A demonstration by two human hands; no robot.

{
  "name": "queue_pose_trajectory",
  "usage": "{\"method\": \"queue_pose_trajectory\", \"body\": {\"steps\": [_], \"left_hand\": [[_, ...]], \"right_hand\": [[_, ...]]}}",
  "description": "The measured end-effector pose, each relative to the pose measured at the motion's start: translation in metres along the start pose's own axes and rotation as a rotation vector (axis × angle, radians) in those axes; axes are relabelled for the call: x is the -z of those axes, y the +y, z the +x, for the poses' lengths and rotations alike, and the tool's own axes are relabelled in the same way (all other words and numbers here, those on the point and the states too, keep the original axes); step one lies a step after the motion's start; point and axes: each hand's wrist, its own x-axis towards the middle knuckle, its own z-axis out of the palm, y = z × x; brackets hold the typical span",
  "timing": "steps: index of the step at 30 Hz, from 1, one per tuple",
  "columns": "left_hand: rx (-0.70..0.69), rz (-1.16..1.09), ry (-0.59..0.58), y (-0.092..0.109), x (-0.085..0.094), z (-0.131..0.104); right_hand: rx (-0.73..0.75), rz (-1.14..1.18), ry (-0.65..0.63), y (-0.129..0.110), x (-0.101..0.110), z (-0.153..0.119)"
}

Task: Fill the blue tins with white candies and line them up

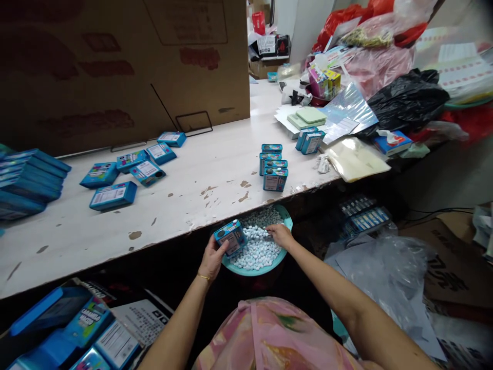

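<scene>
My left hand (pixel 211 261) is wrapped round a small blue box (pixel 231 237) with printed sides, tilted over the left rim of a turquoise basin (pixel 256 273). Small white and pale blue pellets (pixel 256 254) fill much of the basin. At its right side, my right hand (pixel 281 235) has its fingers drawn together among the pellets; what they hold, if anything, is hard to make out. Several similar blue boxes (pixel 275 180) stand upright in a row on the white table (pixel 200 180) just beyond the basin.
More blue boxes (pixel 113 196) lie on the table's left, beside a stack (pixel 31 180). A large cardboard box (pixel 127 67) stands behind them. Bags (pixel 410 92) and papers crowd the right. An open carton of blue boxes (pixel 88 321) sits below left; plastic sheeting (pixel 385 262) lies below right.
</scene>
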Motion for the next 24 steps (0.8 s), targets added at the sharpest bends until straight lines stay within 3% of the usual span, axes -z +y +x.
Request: {"method": "queue_pose_trajectory", "body": {"steps": [5,12,19,24], "left_hand": [[-0.175,0.365,-0.025,0.006,0.024,-0.003],[-0.317,0.597,-0.069,0.007,0.001,0.006],[-0.417,0.723,-0.133,0.006,-0.008,0.011],[-0.421,0.708,-0.141,0.005,-0.007,0.01]], "right_hand": [[0.103,0.034,-0.003,-0.006,0.046,-0.011],[0.274,-0.173,-0.053,-0.056,0.104,-0.02],[0.346,-0.621,-0.108,-0.117,0.123,-0.035],[0.398,-0.729,-0.106,-0.146,0.124,-0.044]]}}
